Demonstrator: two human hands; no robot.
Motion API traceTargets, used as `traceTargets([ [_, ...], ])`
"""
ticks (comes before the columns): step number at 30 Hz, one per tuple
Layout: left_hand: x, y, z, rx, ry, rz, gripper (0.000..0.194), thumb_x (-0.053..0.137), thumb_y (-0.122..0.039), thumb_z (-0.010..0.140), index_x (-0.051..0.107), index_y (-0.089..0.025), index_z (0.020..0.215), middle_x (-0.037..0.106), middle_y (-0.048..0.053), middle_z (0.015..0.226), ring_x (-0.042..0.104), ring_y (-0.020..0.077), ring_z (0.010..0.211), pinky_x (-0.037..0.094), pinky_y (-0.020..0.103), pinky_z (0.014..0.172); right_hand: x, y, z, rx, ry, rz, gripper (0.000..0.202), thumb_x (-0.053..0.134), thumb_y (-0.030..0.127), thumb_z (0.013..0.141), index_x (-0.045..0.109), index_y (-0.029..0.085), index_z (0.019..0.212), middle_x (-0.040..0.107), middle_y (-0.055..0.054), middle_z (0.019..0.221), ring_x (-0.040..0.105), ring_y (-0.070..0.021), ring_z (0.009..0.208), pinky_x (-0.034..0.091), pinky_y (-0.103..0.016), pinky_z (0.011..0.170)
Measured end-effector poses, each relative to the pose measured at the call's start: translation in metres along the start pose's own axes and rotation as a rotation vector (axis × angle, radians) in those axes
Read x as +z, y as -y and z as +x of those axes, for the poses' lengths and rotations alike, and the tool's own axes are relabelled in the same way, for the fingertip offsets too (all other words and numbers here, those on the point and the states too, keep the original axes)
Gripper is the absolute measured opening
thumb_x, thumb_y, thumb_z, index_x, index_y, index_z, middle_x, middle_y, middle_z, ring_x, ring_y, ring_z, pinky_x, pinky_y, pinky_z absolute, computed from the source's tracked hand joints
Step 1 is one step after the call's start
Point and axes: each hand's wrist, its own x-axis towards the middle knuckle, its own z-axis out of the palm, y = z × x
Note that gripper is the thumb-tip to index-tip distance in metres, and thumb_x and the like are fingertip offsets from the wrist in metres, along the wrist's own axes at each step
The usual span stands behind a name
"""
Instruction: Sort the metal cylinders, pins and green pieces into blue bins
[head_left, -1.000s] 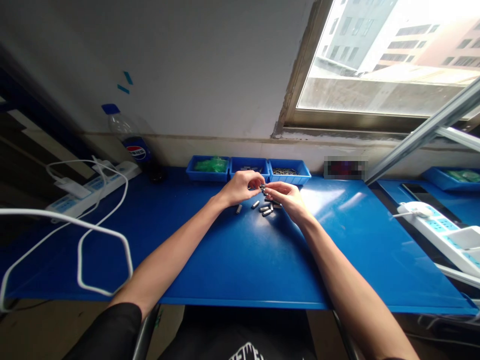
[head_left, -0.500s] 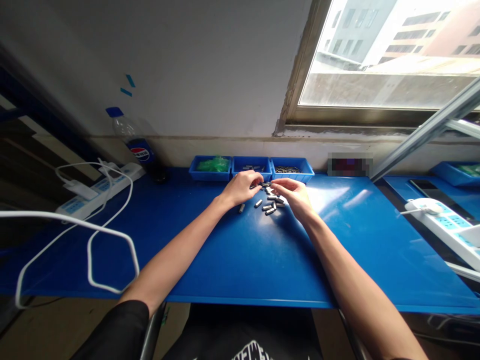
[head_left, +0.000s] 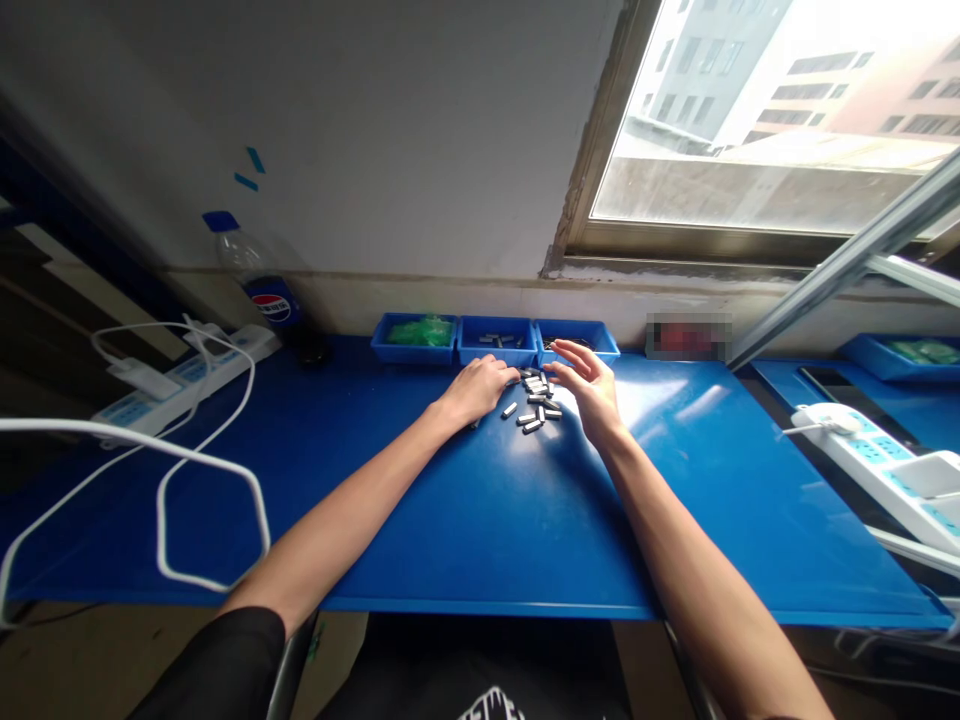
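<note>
A loose pile of small metal pieces [head_left: 538, 400], silvery with dark ends, lies on the blue table [head_left: 465, 530]. My left hand [head_left: 480, 388] rests at the pile's left edge, its fingers curled down; whatever is under the fingertips is hidden. At the pile's right side my right hand [head_left: 589, 385] is raised a little, thumb and fingers apart, with nothing seen between them. One piece [head_left: 509, 410] lies slightly apart, close to my left hand. Behind the hands, a middle blue bin [head_left: 495, 356] contains several similar pieces.
A left bin [head_left: 412, 354] holds a green plastic bag; the right bin [head_left: 604, 350] is partly covered by my fingers. At left stand a cola bottle [head_left: 274, 305] and a power strip [head_left: 187, 385] with a looping white cable [head_left: 259, 500]. Another power strip [head_left: 874, 440] lies at right.
My two hands have drawn apart from the pile's back edge. The right fingers have spread and lifted; the left hand has turned palm down and lowered. The view has shifted slightly.
</note>
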Motion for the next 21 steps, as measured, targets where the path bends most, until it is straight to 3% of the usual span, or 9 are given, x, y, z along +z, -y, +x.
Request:
traceTargets([
  [6,0.004,-0.004,-0.002,-0.038,0.003,0.03,0.044,0.047,-0.006,0.1,0.068,-0.022,0.135,0.072,0.012,0.121,0.066,0.0274,0.115,0.052,0.039,0.097,-0.002,-0.003,0.0,0.02,0.028,0.01,0.05,0.087,0.048,0.077,0.074,0.026,0.12,0.074,-0.012,0.135,0.078,-0.0277,0.097,0.063,-0.046,0.089],
  [9,0.007,0.0,-0.001,-0.029,-0.052,-0.019,0.05,0.047,0.0,0.096,0.067,-0.021,0.138,0.072,0.012,0.123,0.066,0.0265,0.116,0.052,0.038,0.1,-0.002,-0.003,-0.001,0.039,0.042,0.0,0.05,0.087,0.05,0.077,0.075,0.026,0.118,0.074,-0.012,0.134,0.078,-0.0276,0.096,0.063,-0.046,0.089],
  [12,0.007,0.007,0.003,0.029,-0.151,-0.127,0.054,0.047,0.003,0.094,0.066,-0.019,0.14,0.074,0.012,0.13,0.067,0.0245,0.115,0.052,0.038,0.106,-0.001,-0.003,-0.001,0.055,0.05,-0.014,0.049,0.087,0.051,0.076,0.076,0.025,0.117,0.075,-0.012,0.131,0.078,-0.0272,0.096,0.063,-0.045,0.089],
  [15,0.002,0.01,0.005,0.059,-0.222,-0.242,0.045,0.05,-0.003,0.097,0.069,-0.018,0.136,0.078,0.011,0.124,0.07,0.0246,0.109,0.054,0.04,0.104,-0.002,-0.005,-0.001,0.055,0.066,-0.015,0.048,0.087,0.051,0.078,0.076,0.025,0.117,0.076,-0.011,0.13,0.077,-0.0257,0.094,0.063,-0.043,0.087],
  [21,-0.011,0.001,0.005,-0.065,-0.381,-0.644,0.032,0.066,-0.019,0.097,0.073,-0.02,0.128,0.081,0.004,0.099,0.076,0.0189,0.087,0.06,0.032,0.089,-0.002,-0.004,-0.002,0.055,0.119,-0.036,0.044,0.085,0.049,0.082,0.076,0.026,0.118,0.081,-0.008,0.114,0.076,-0.0227,0.09,0.062,-0.038,0.084],
])
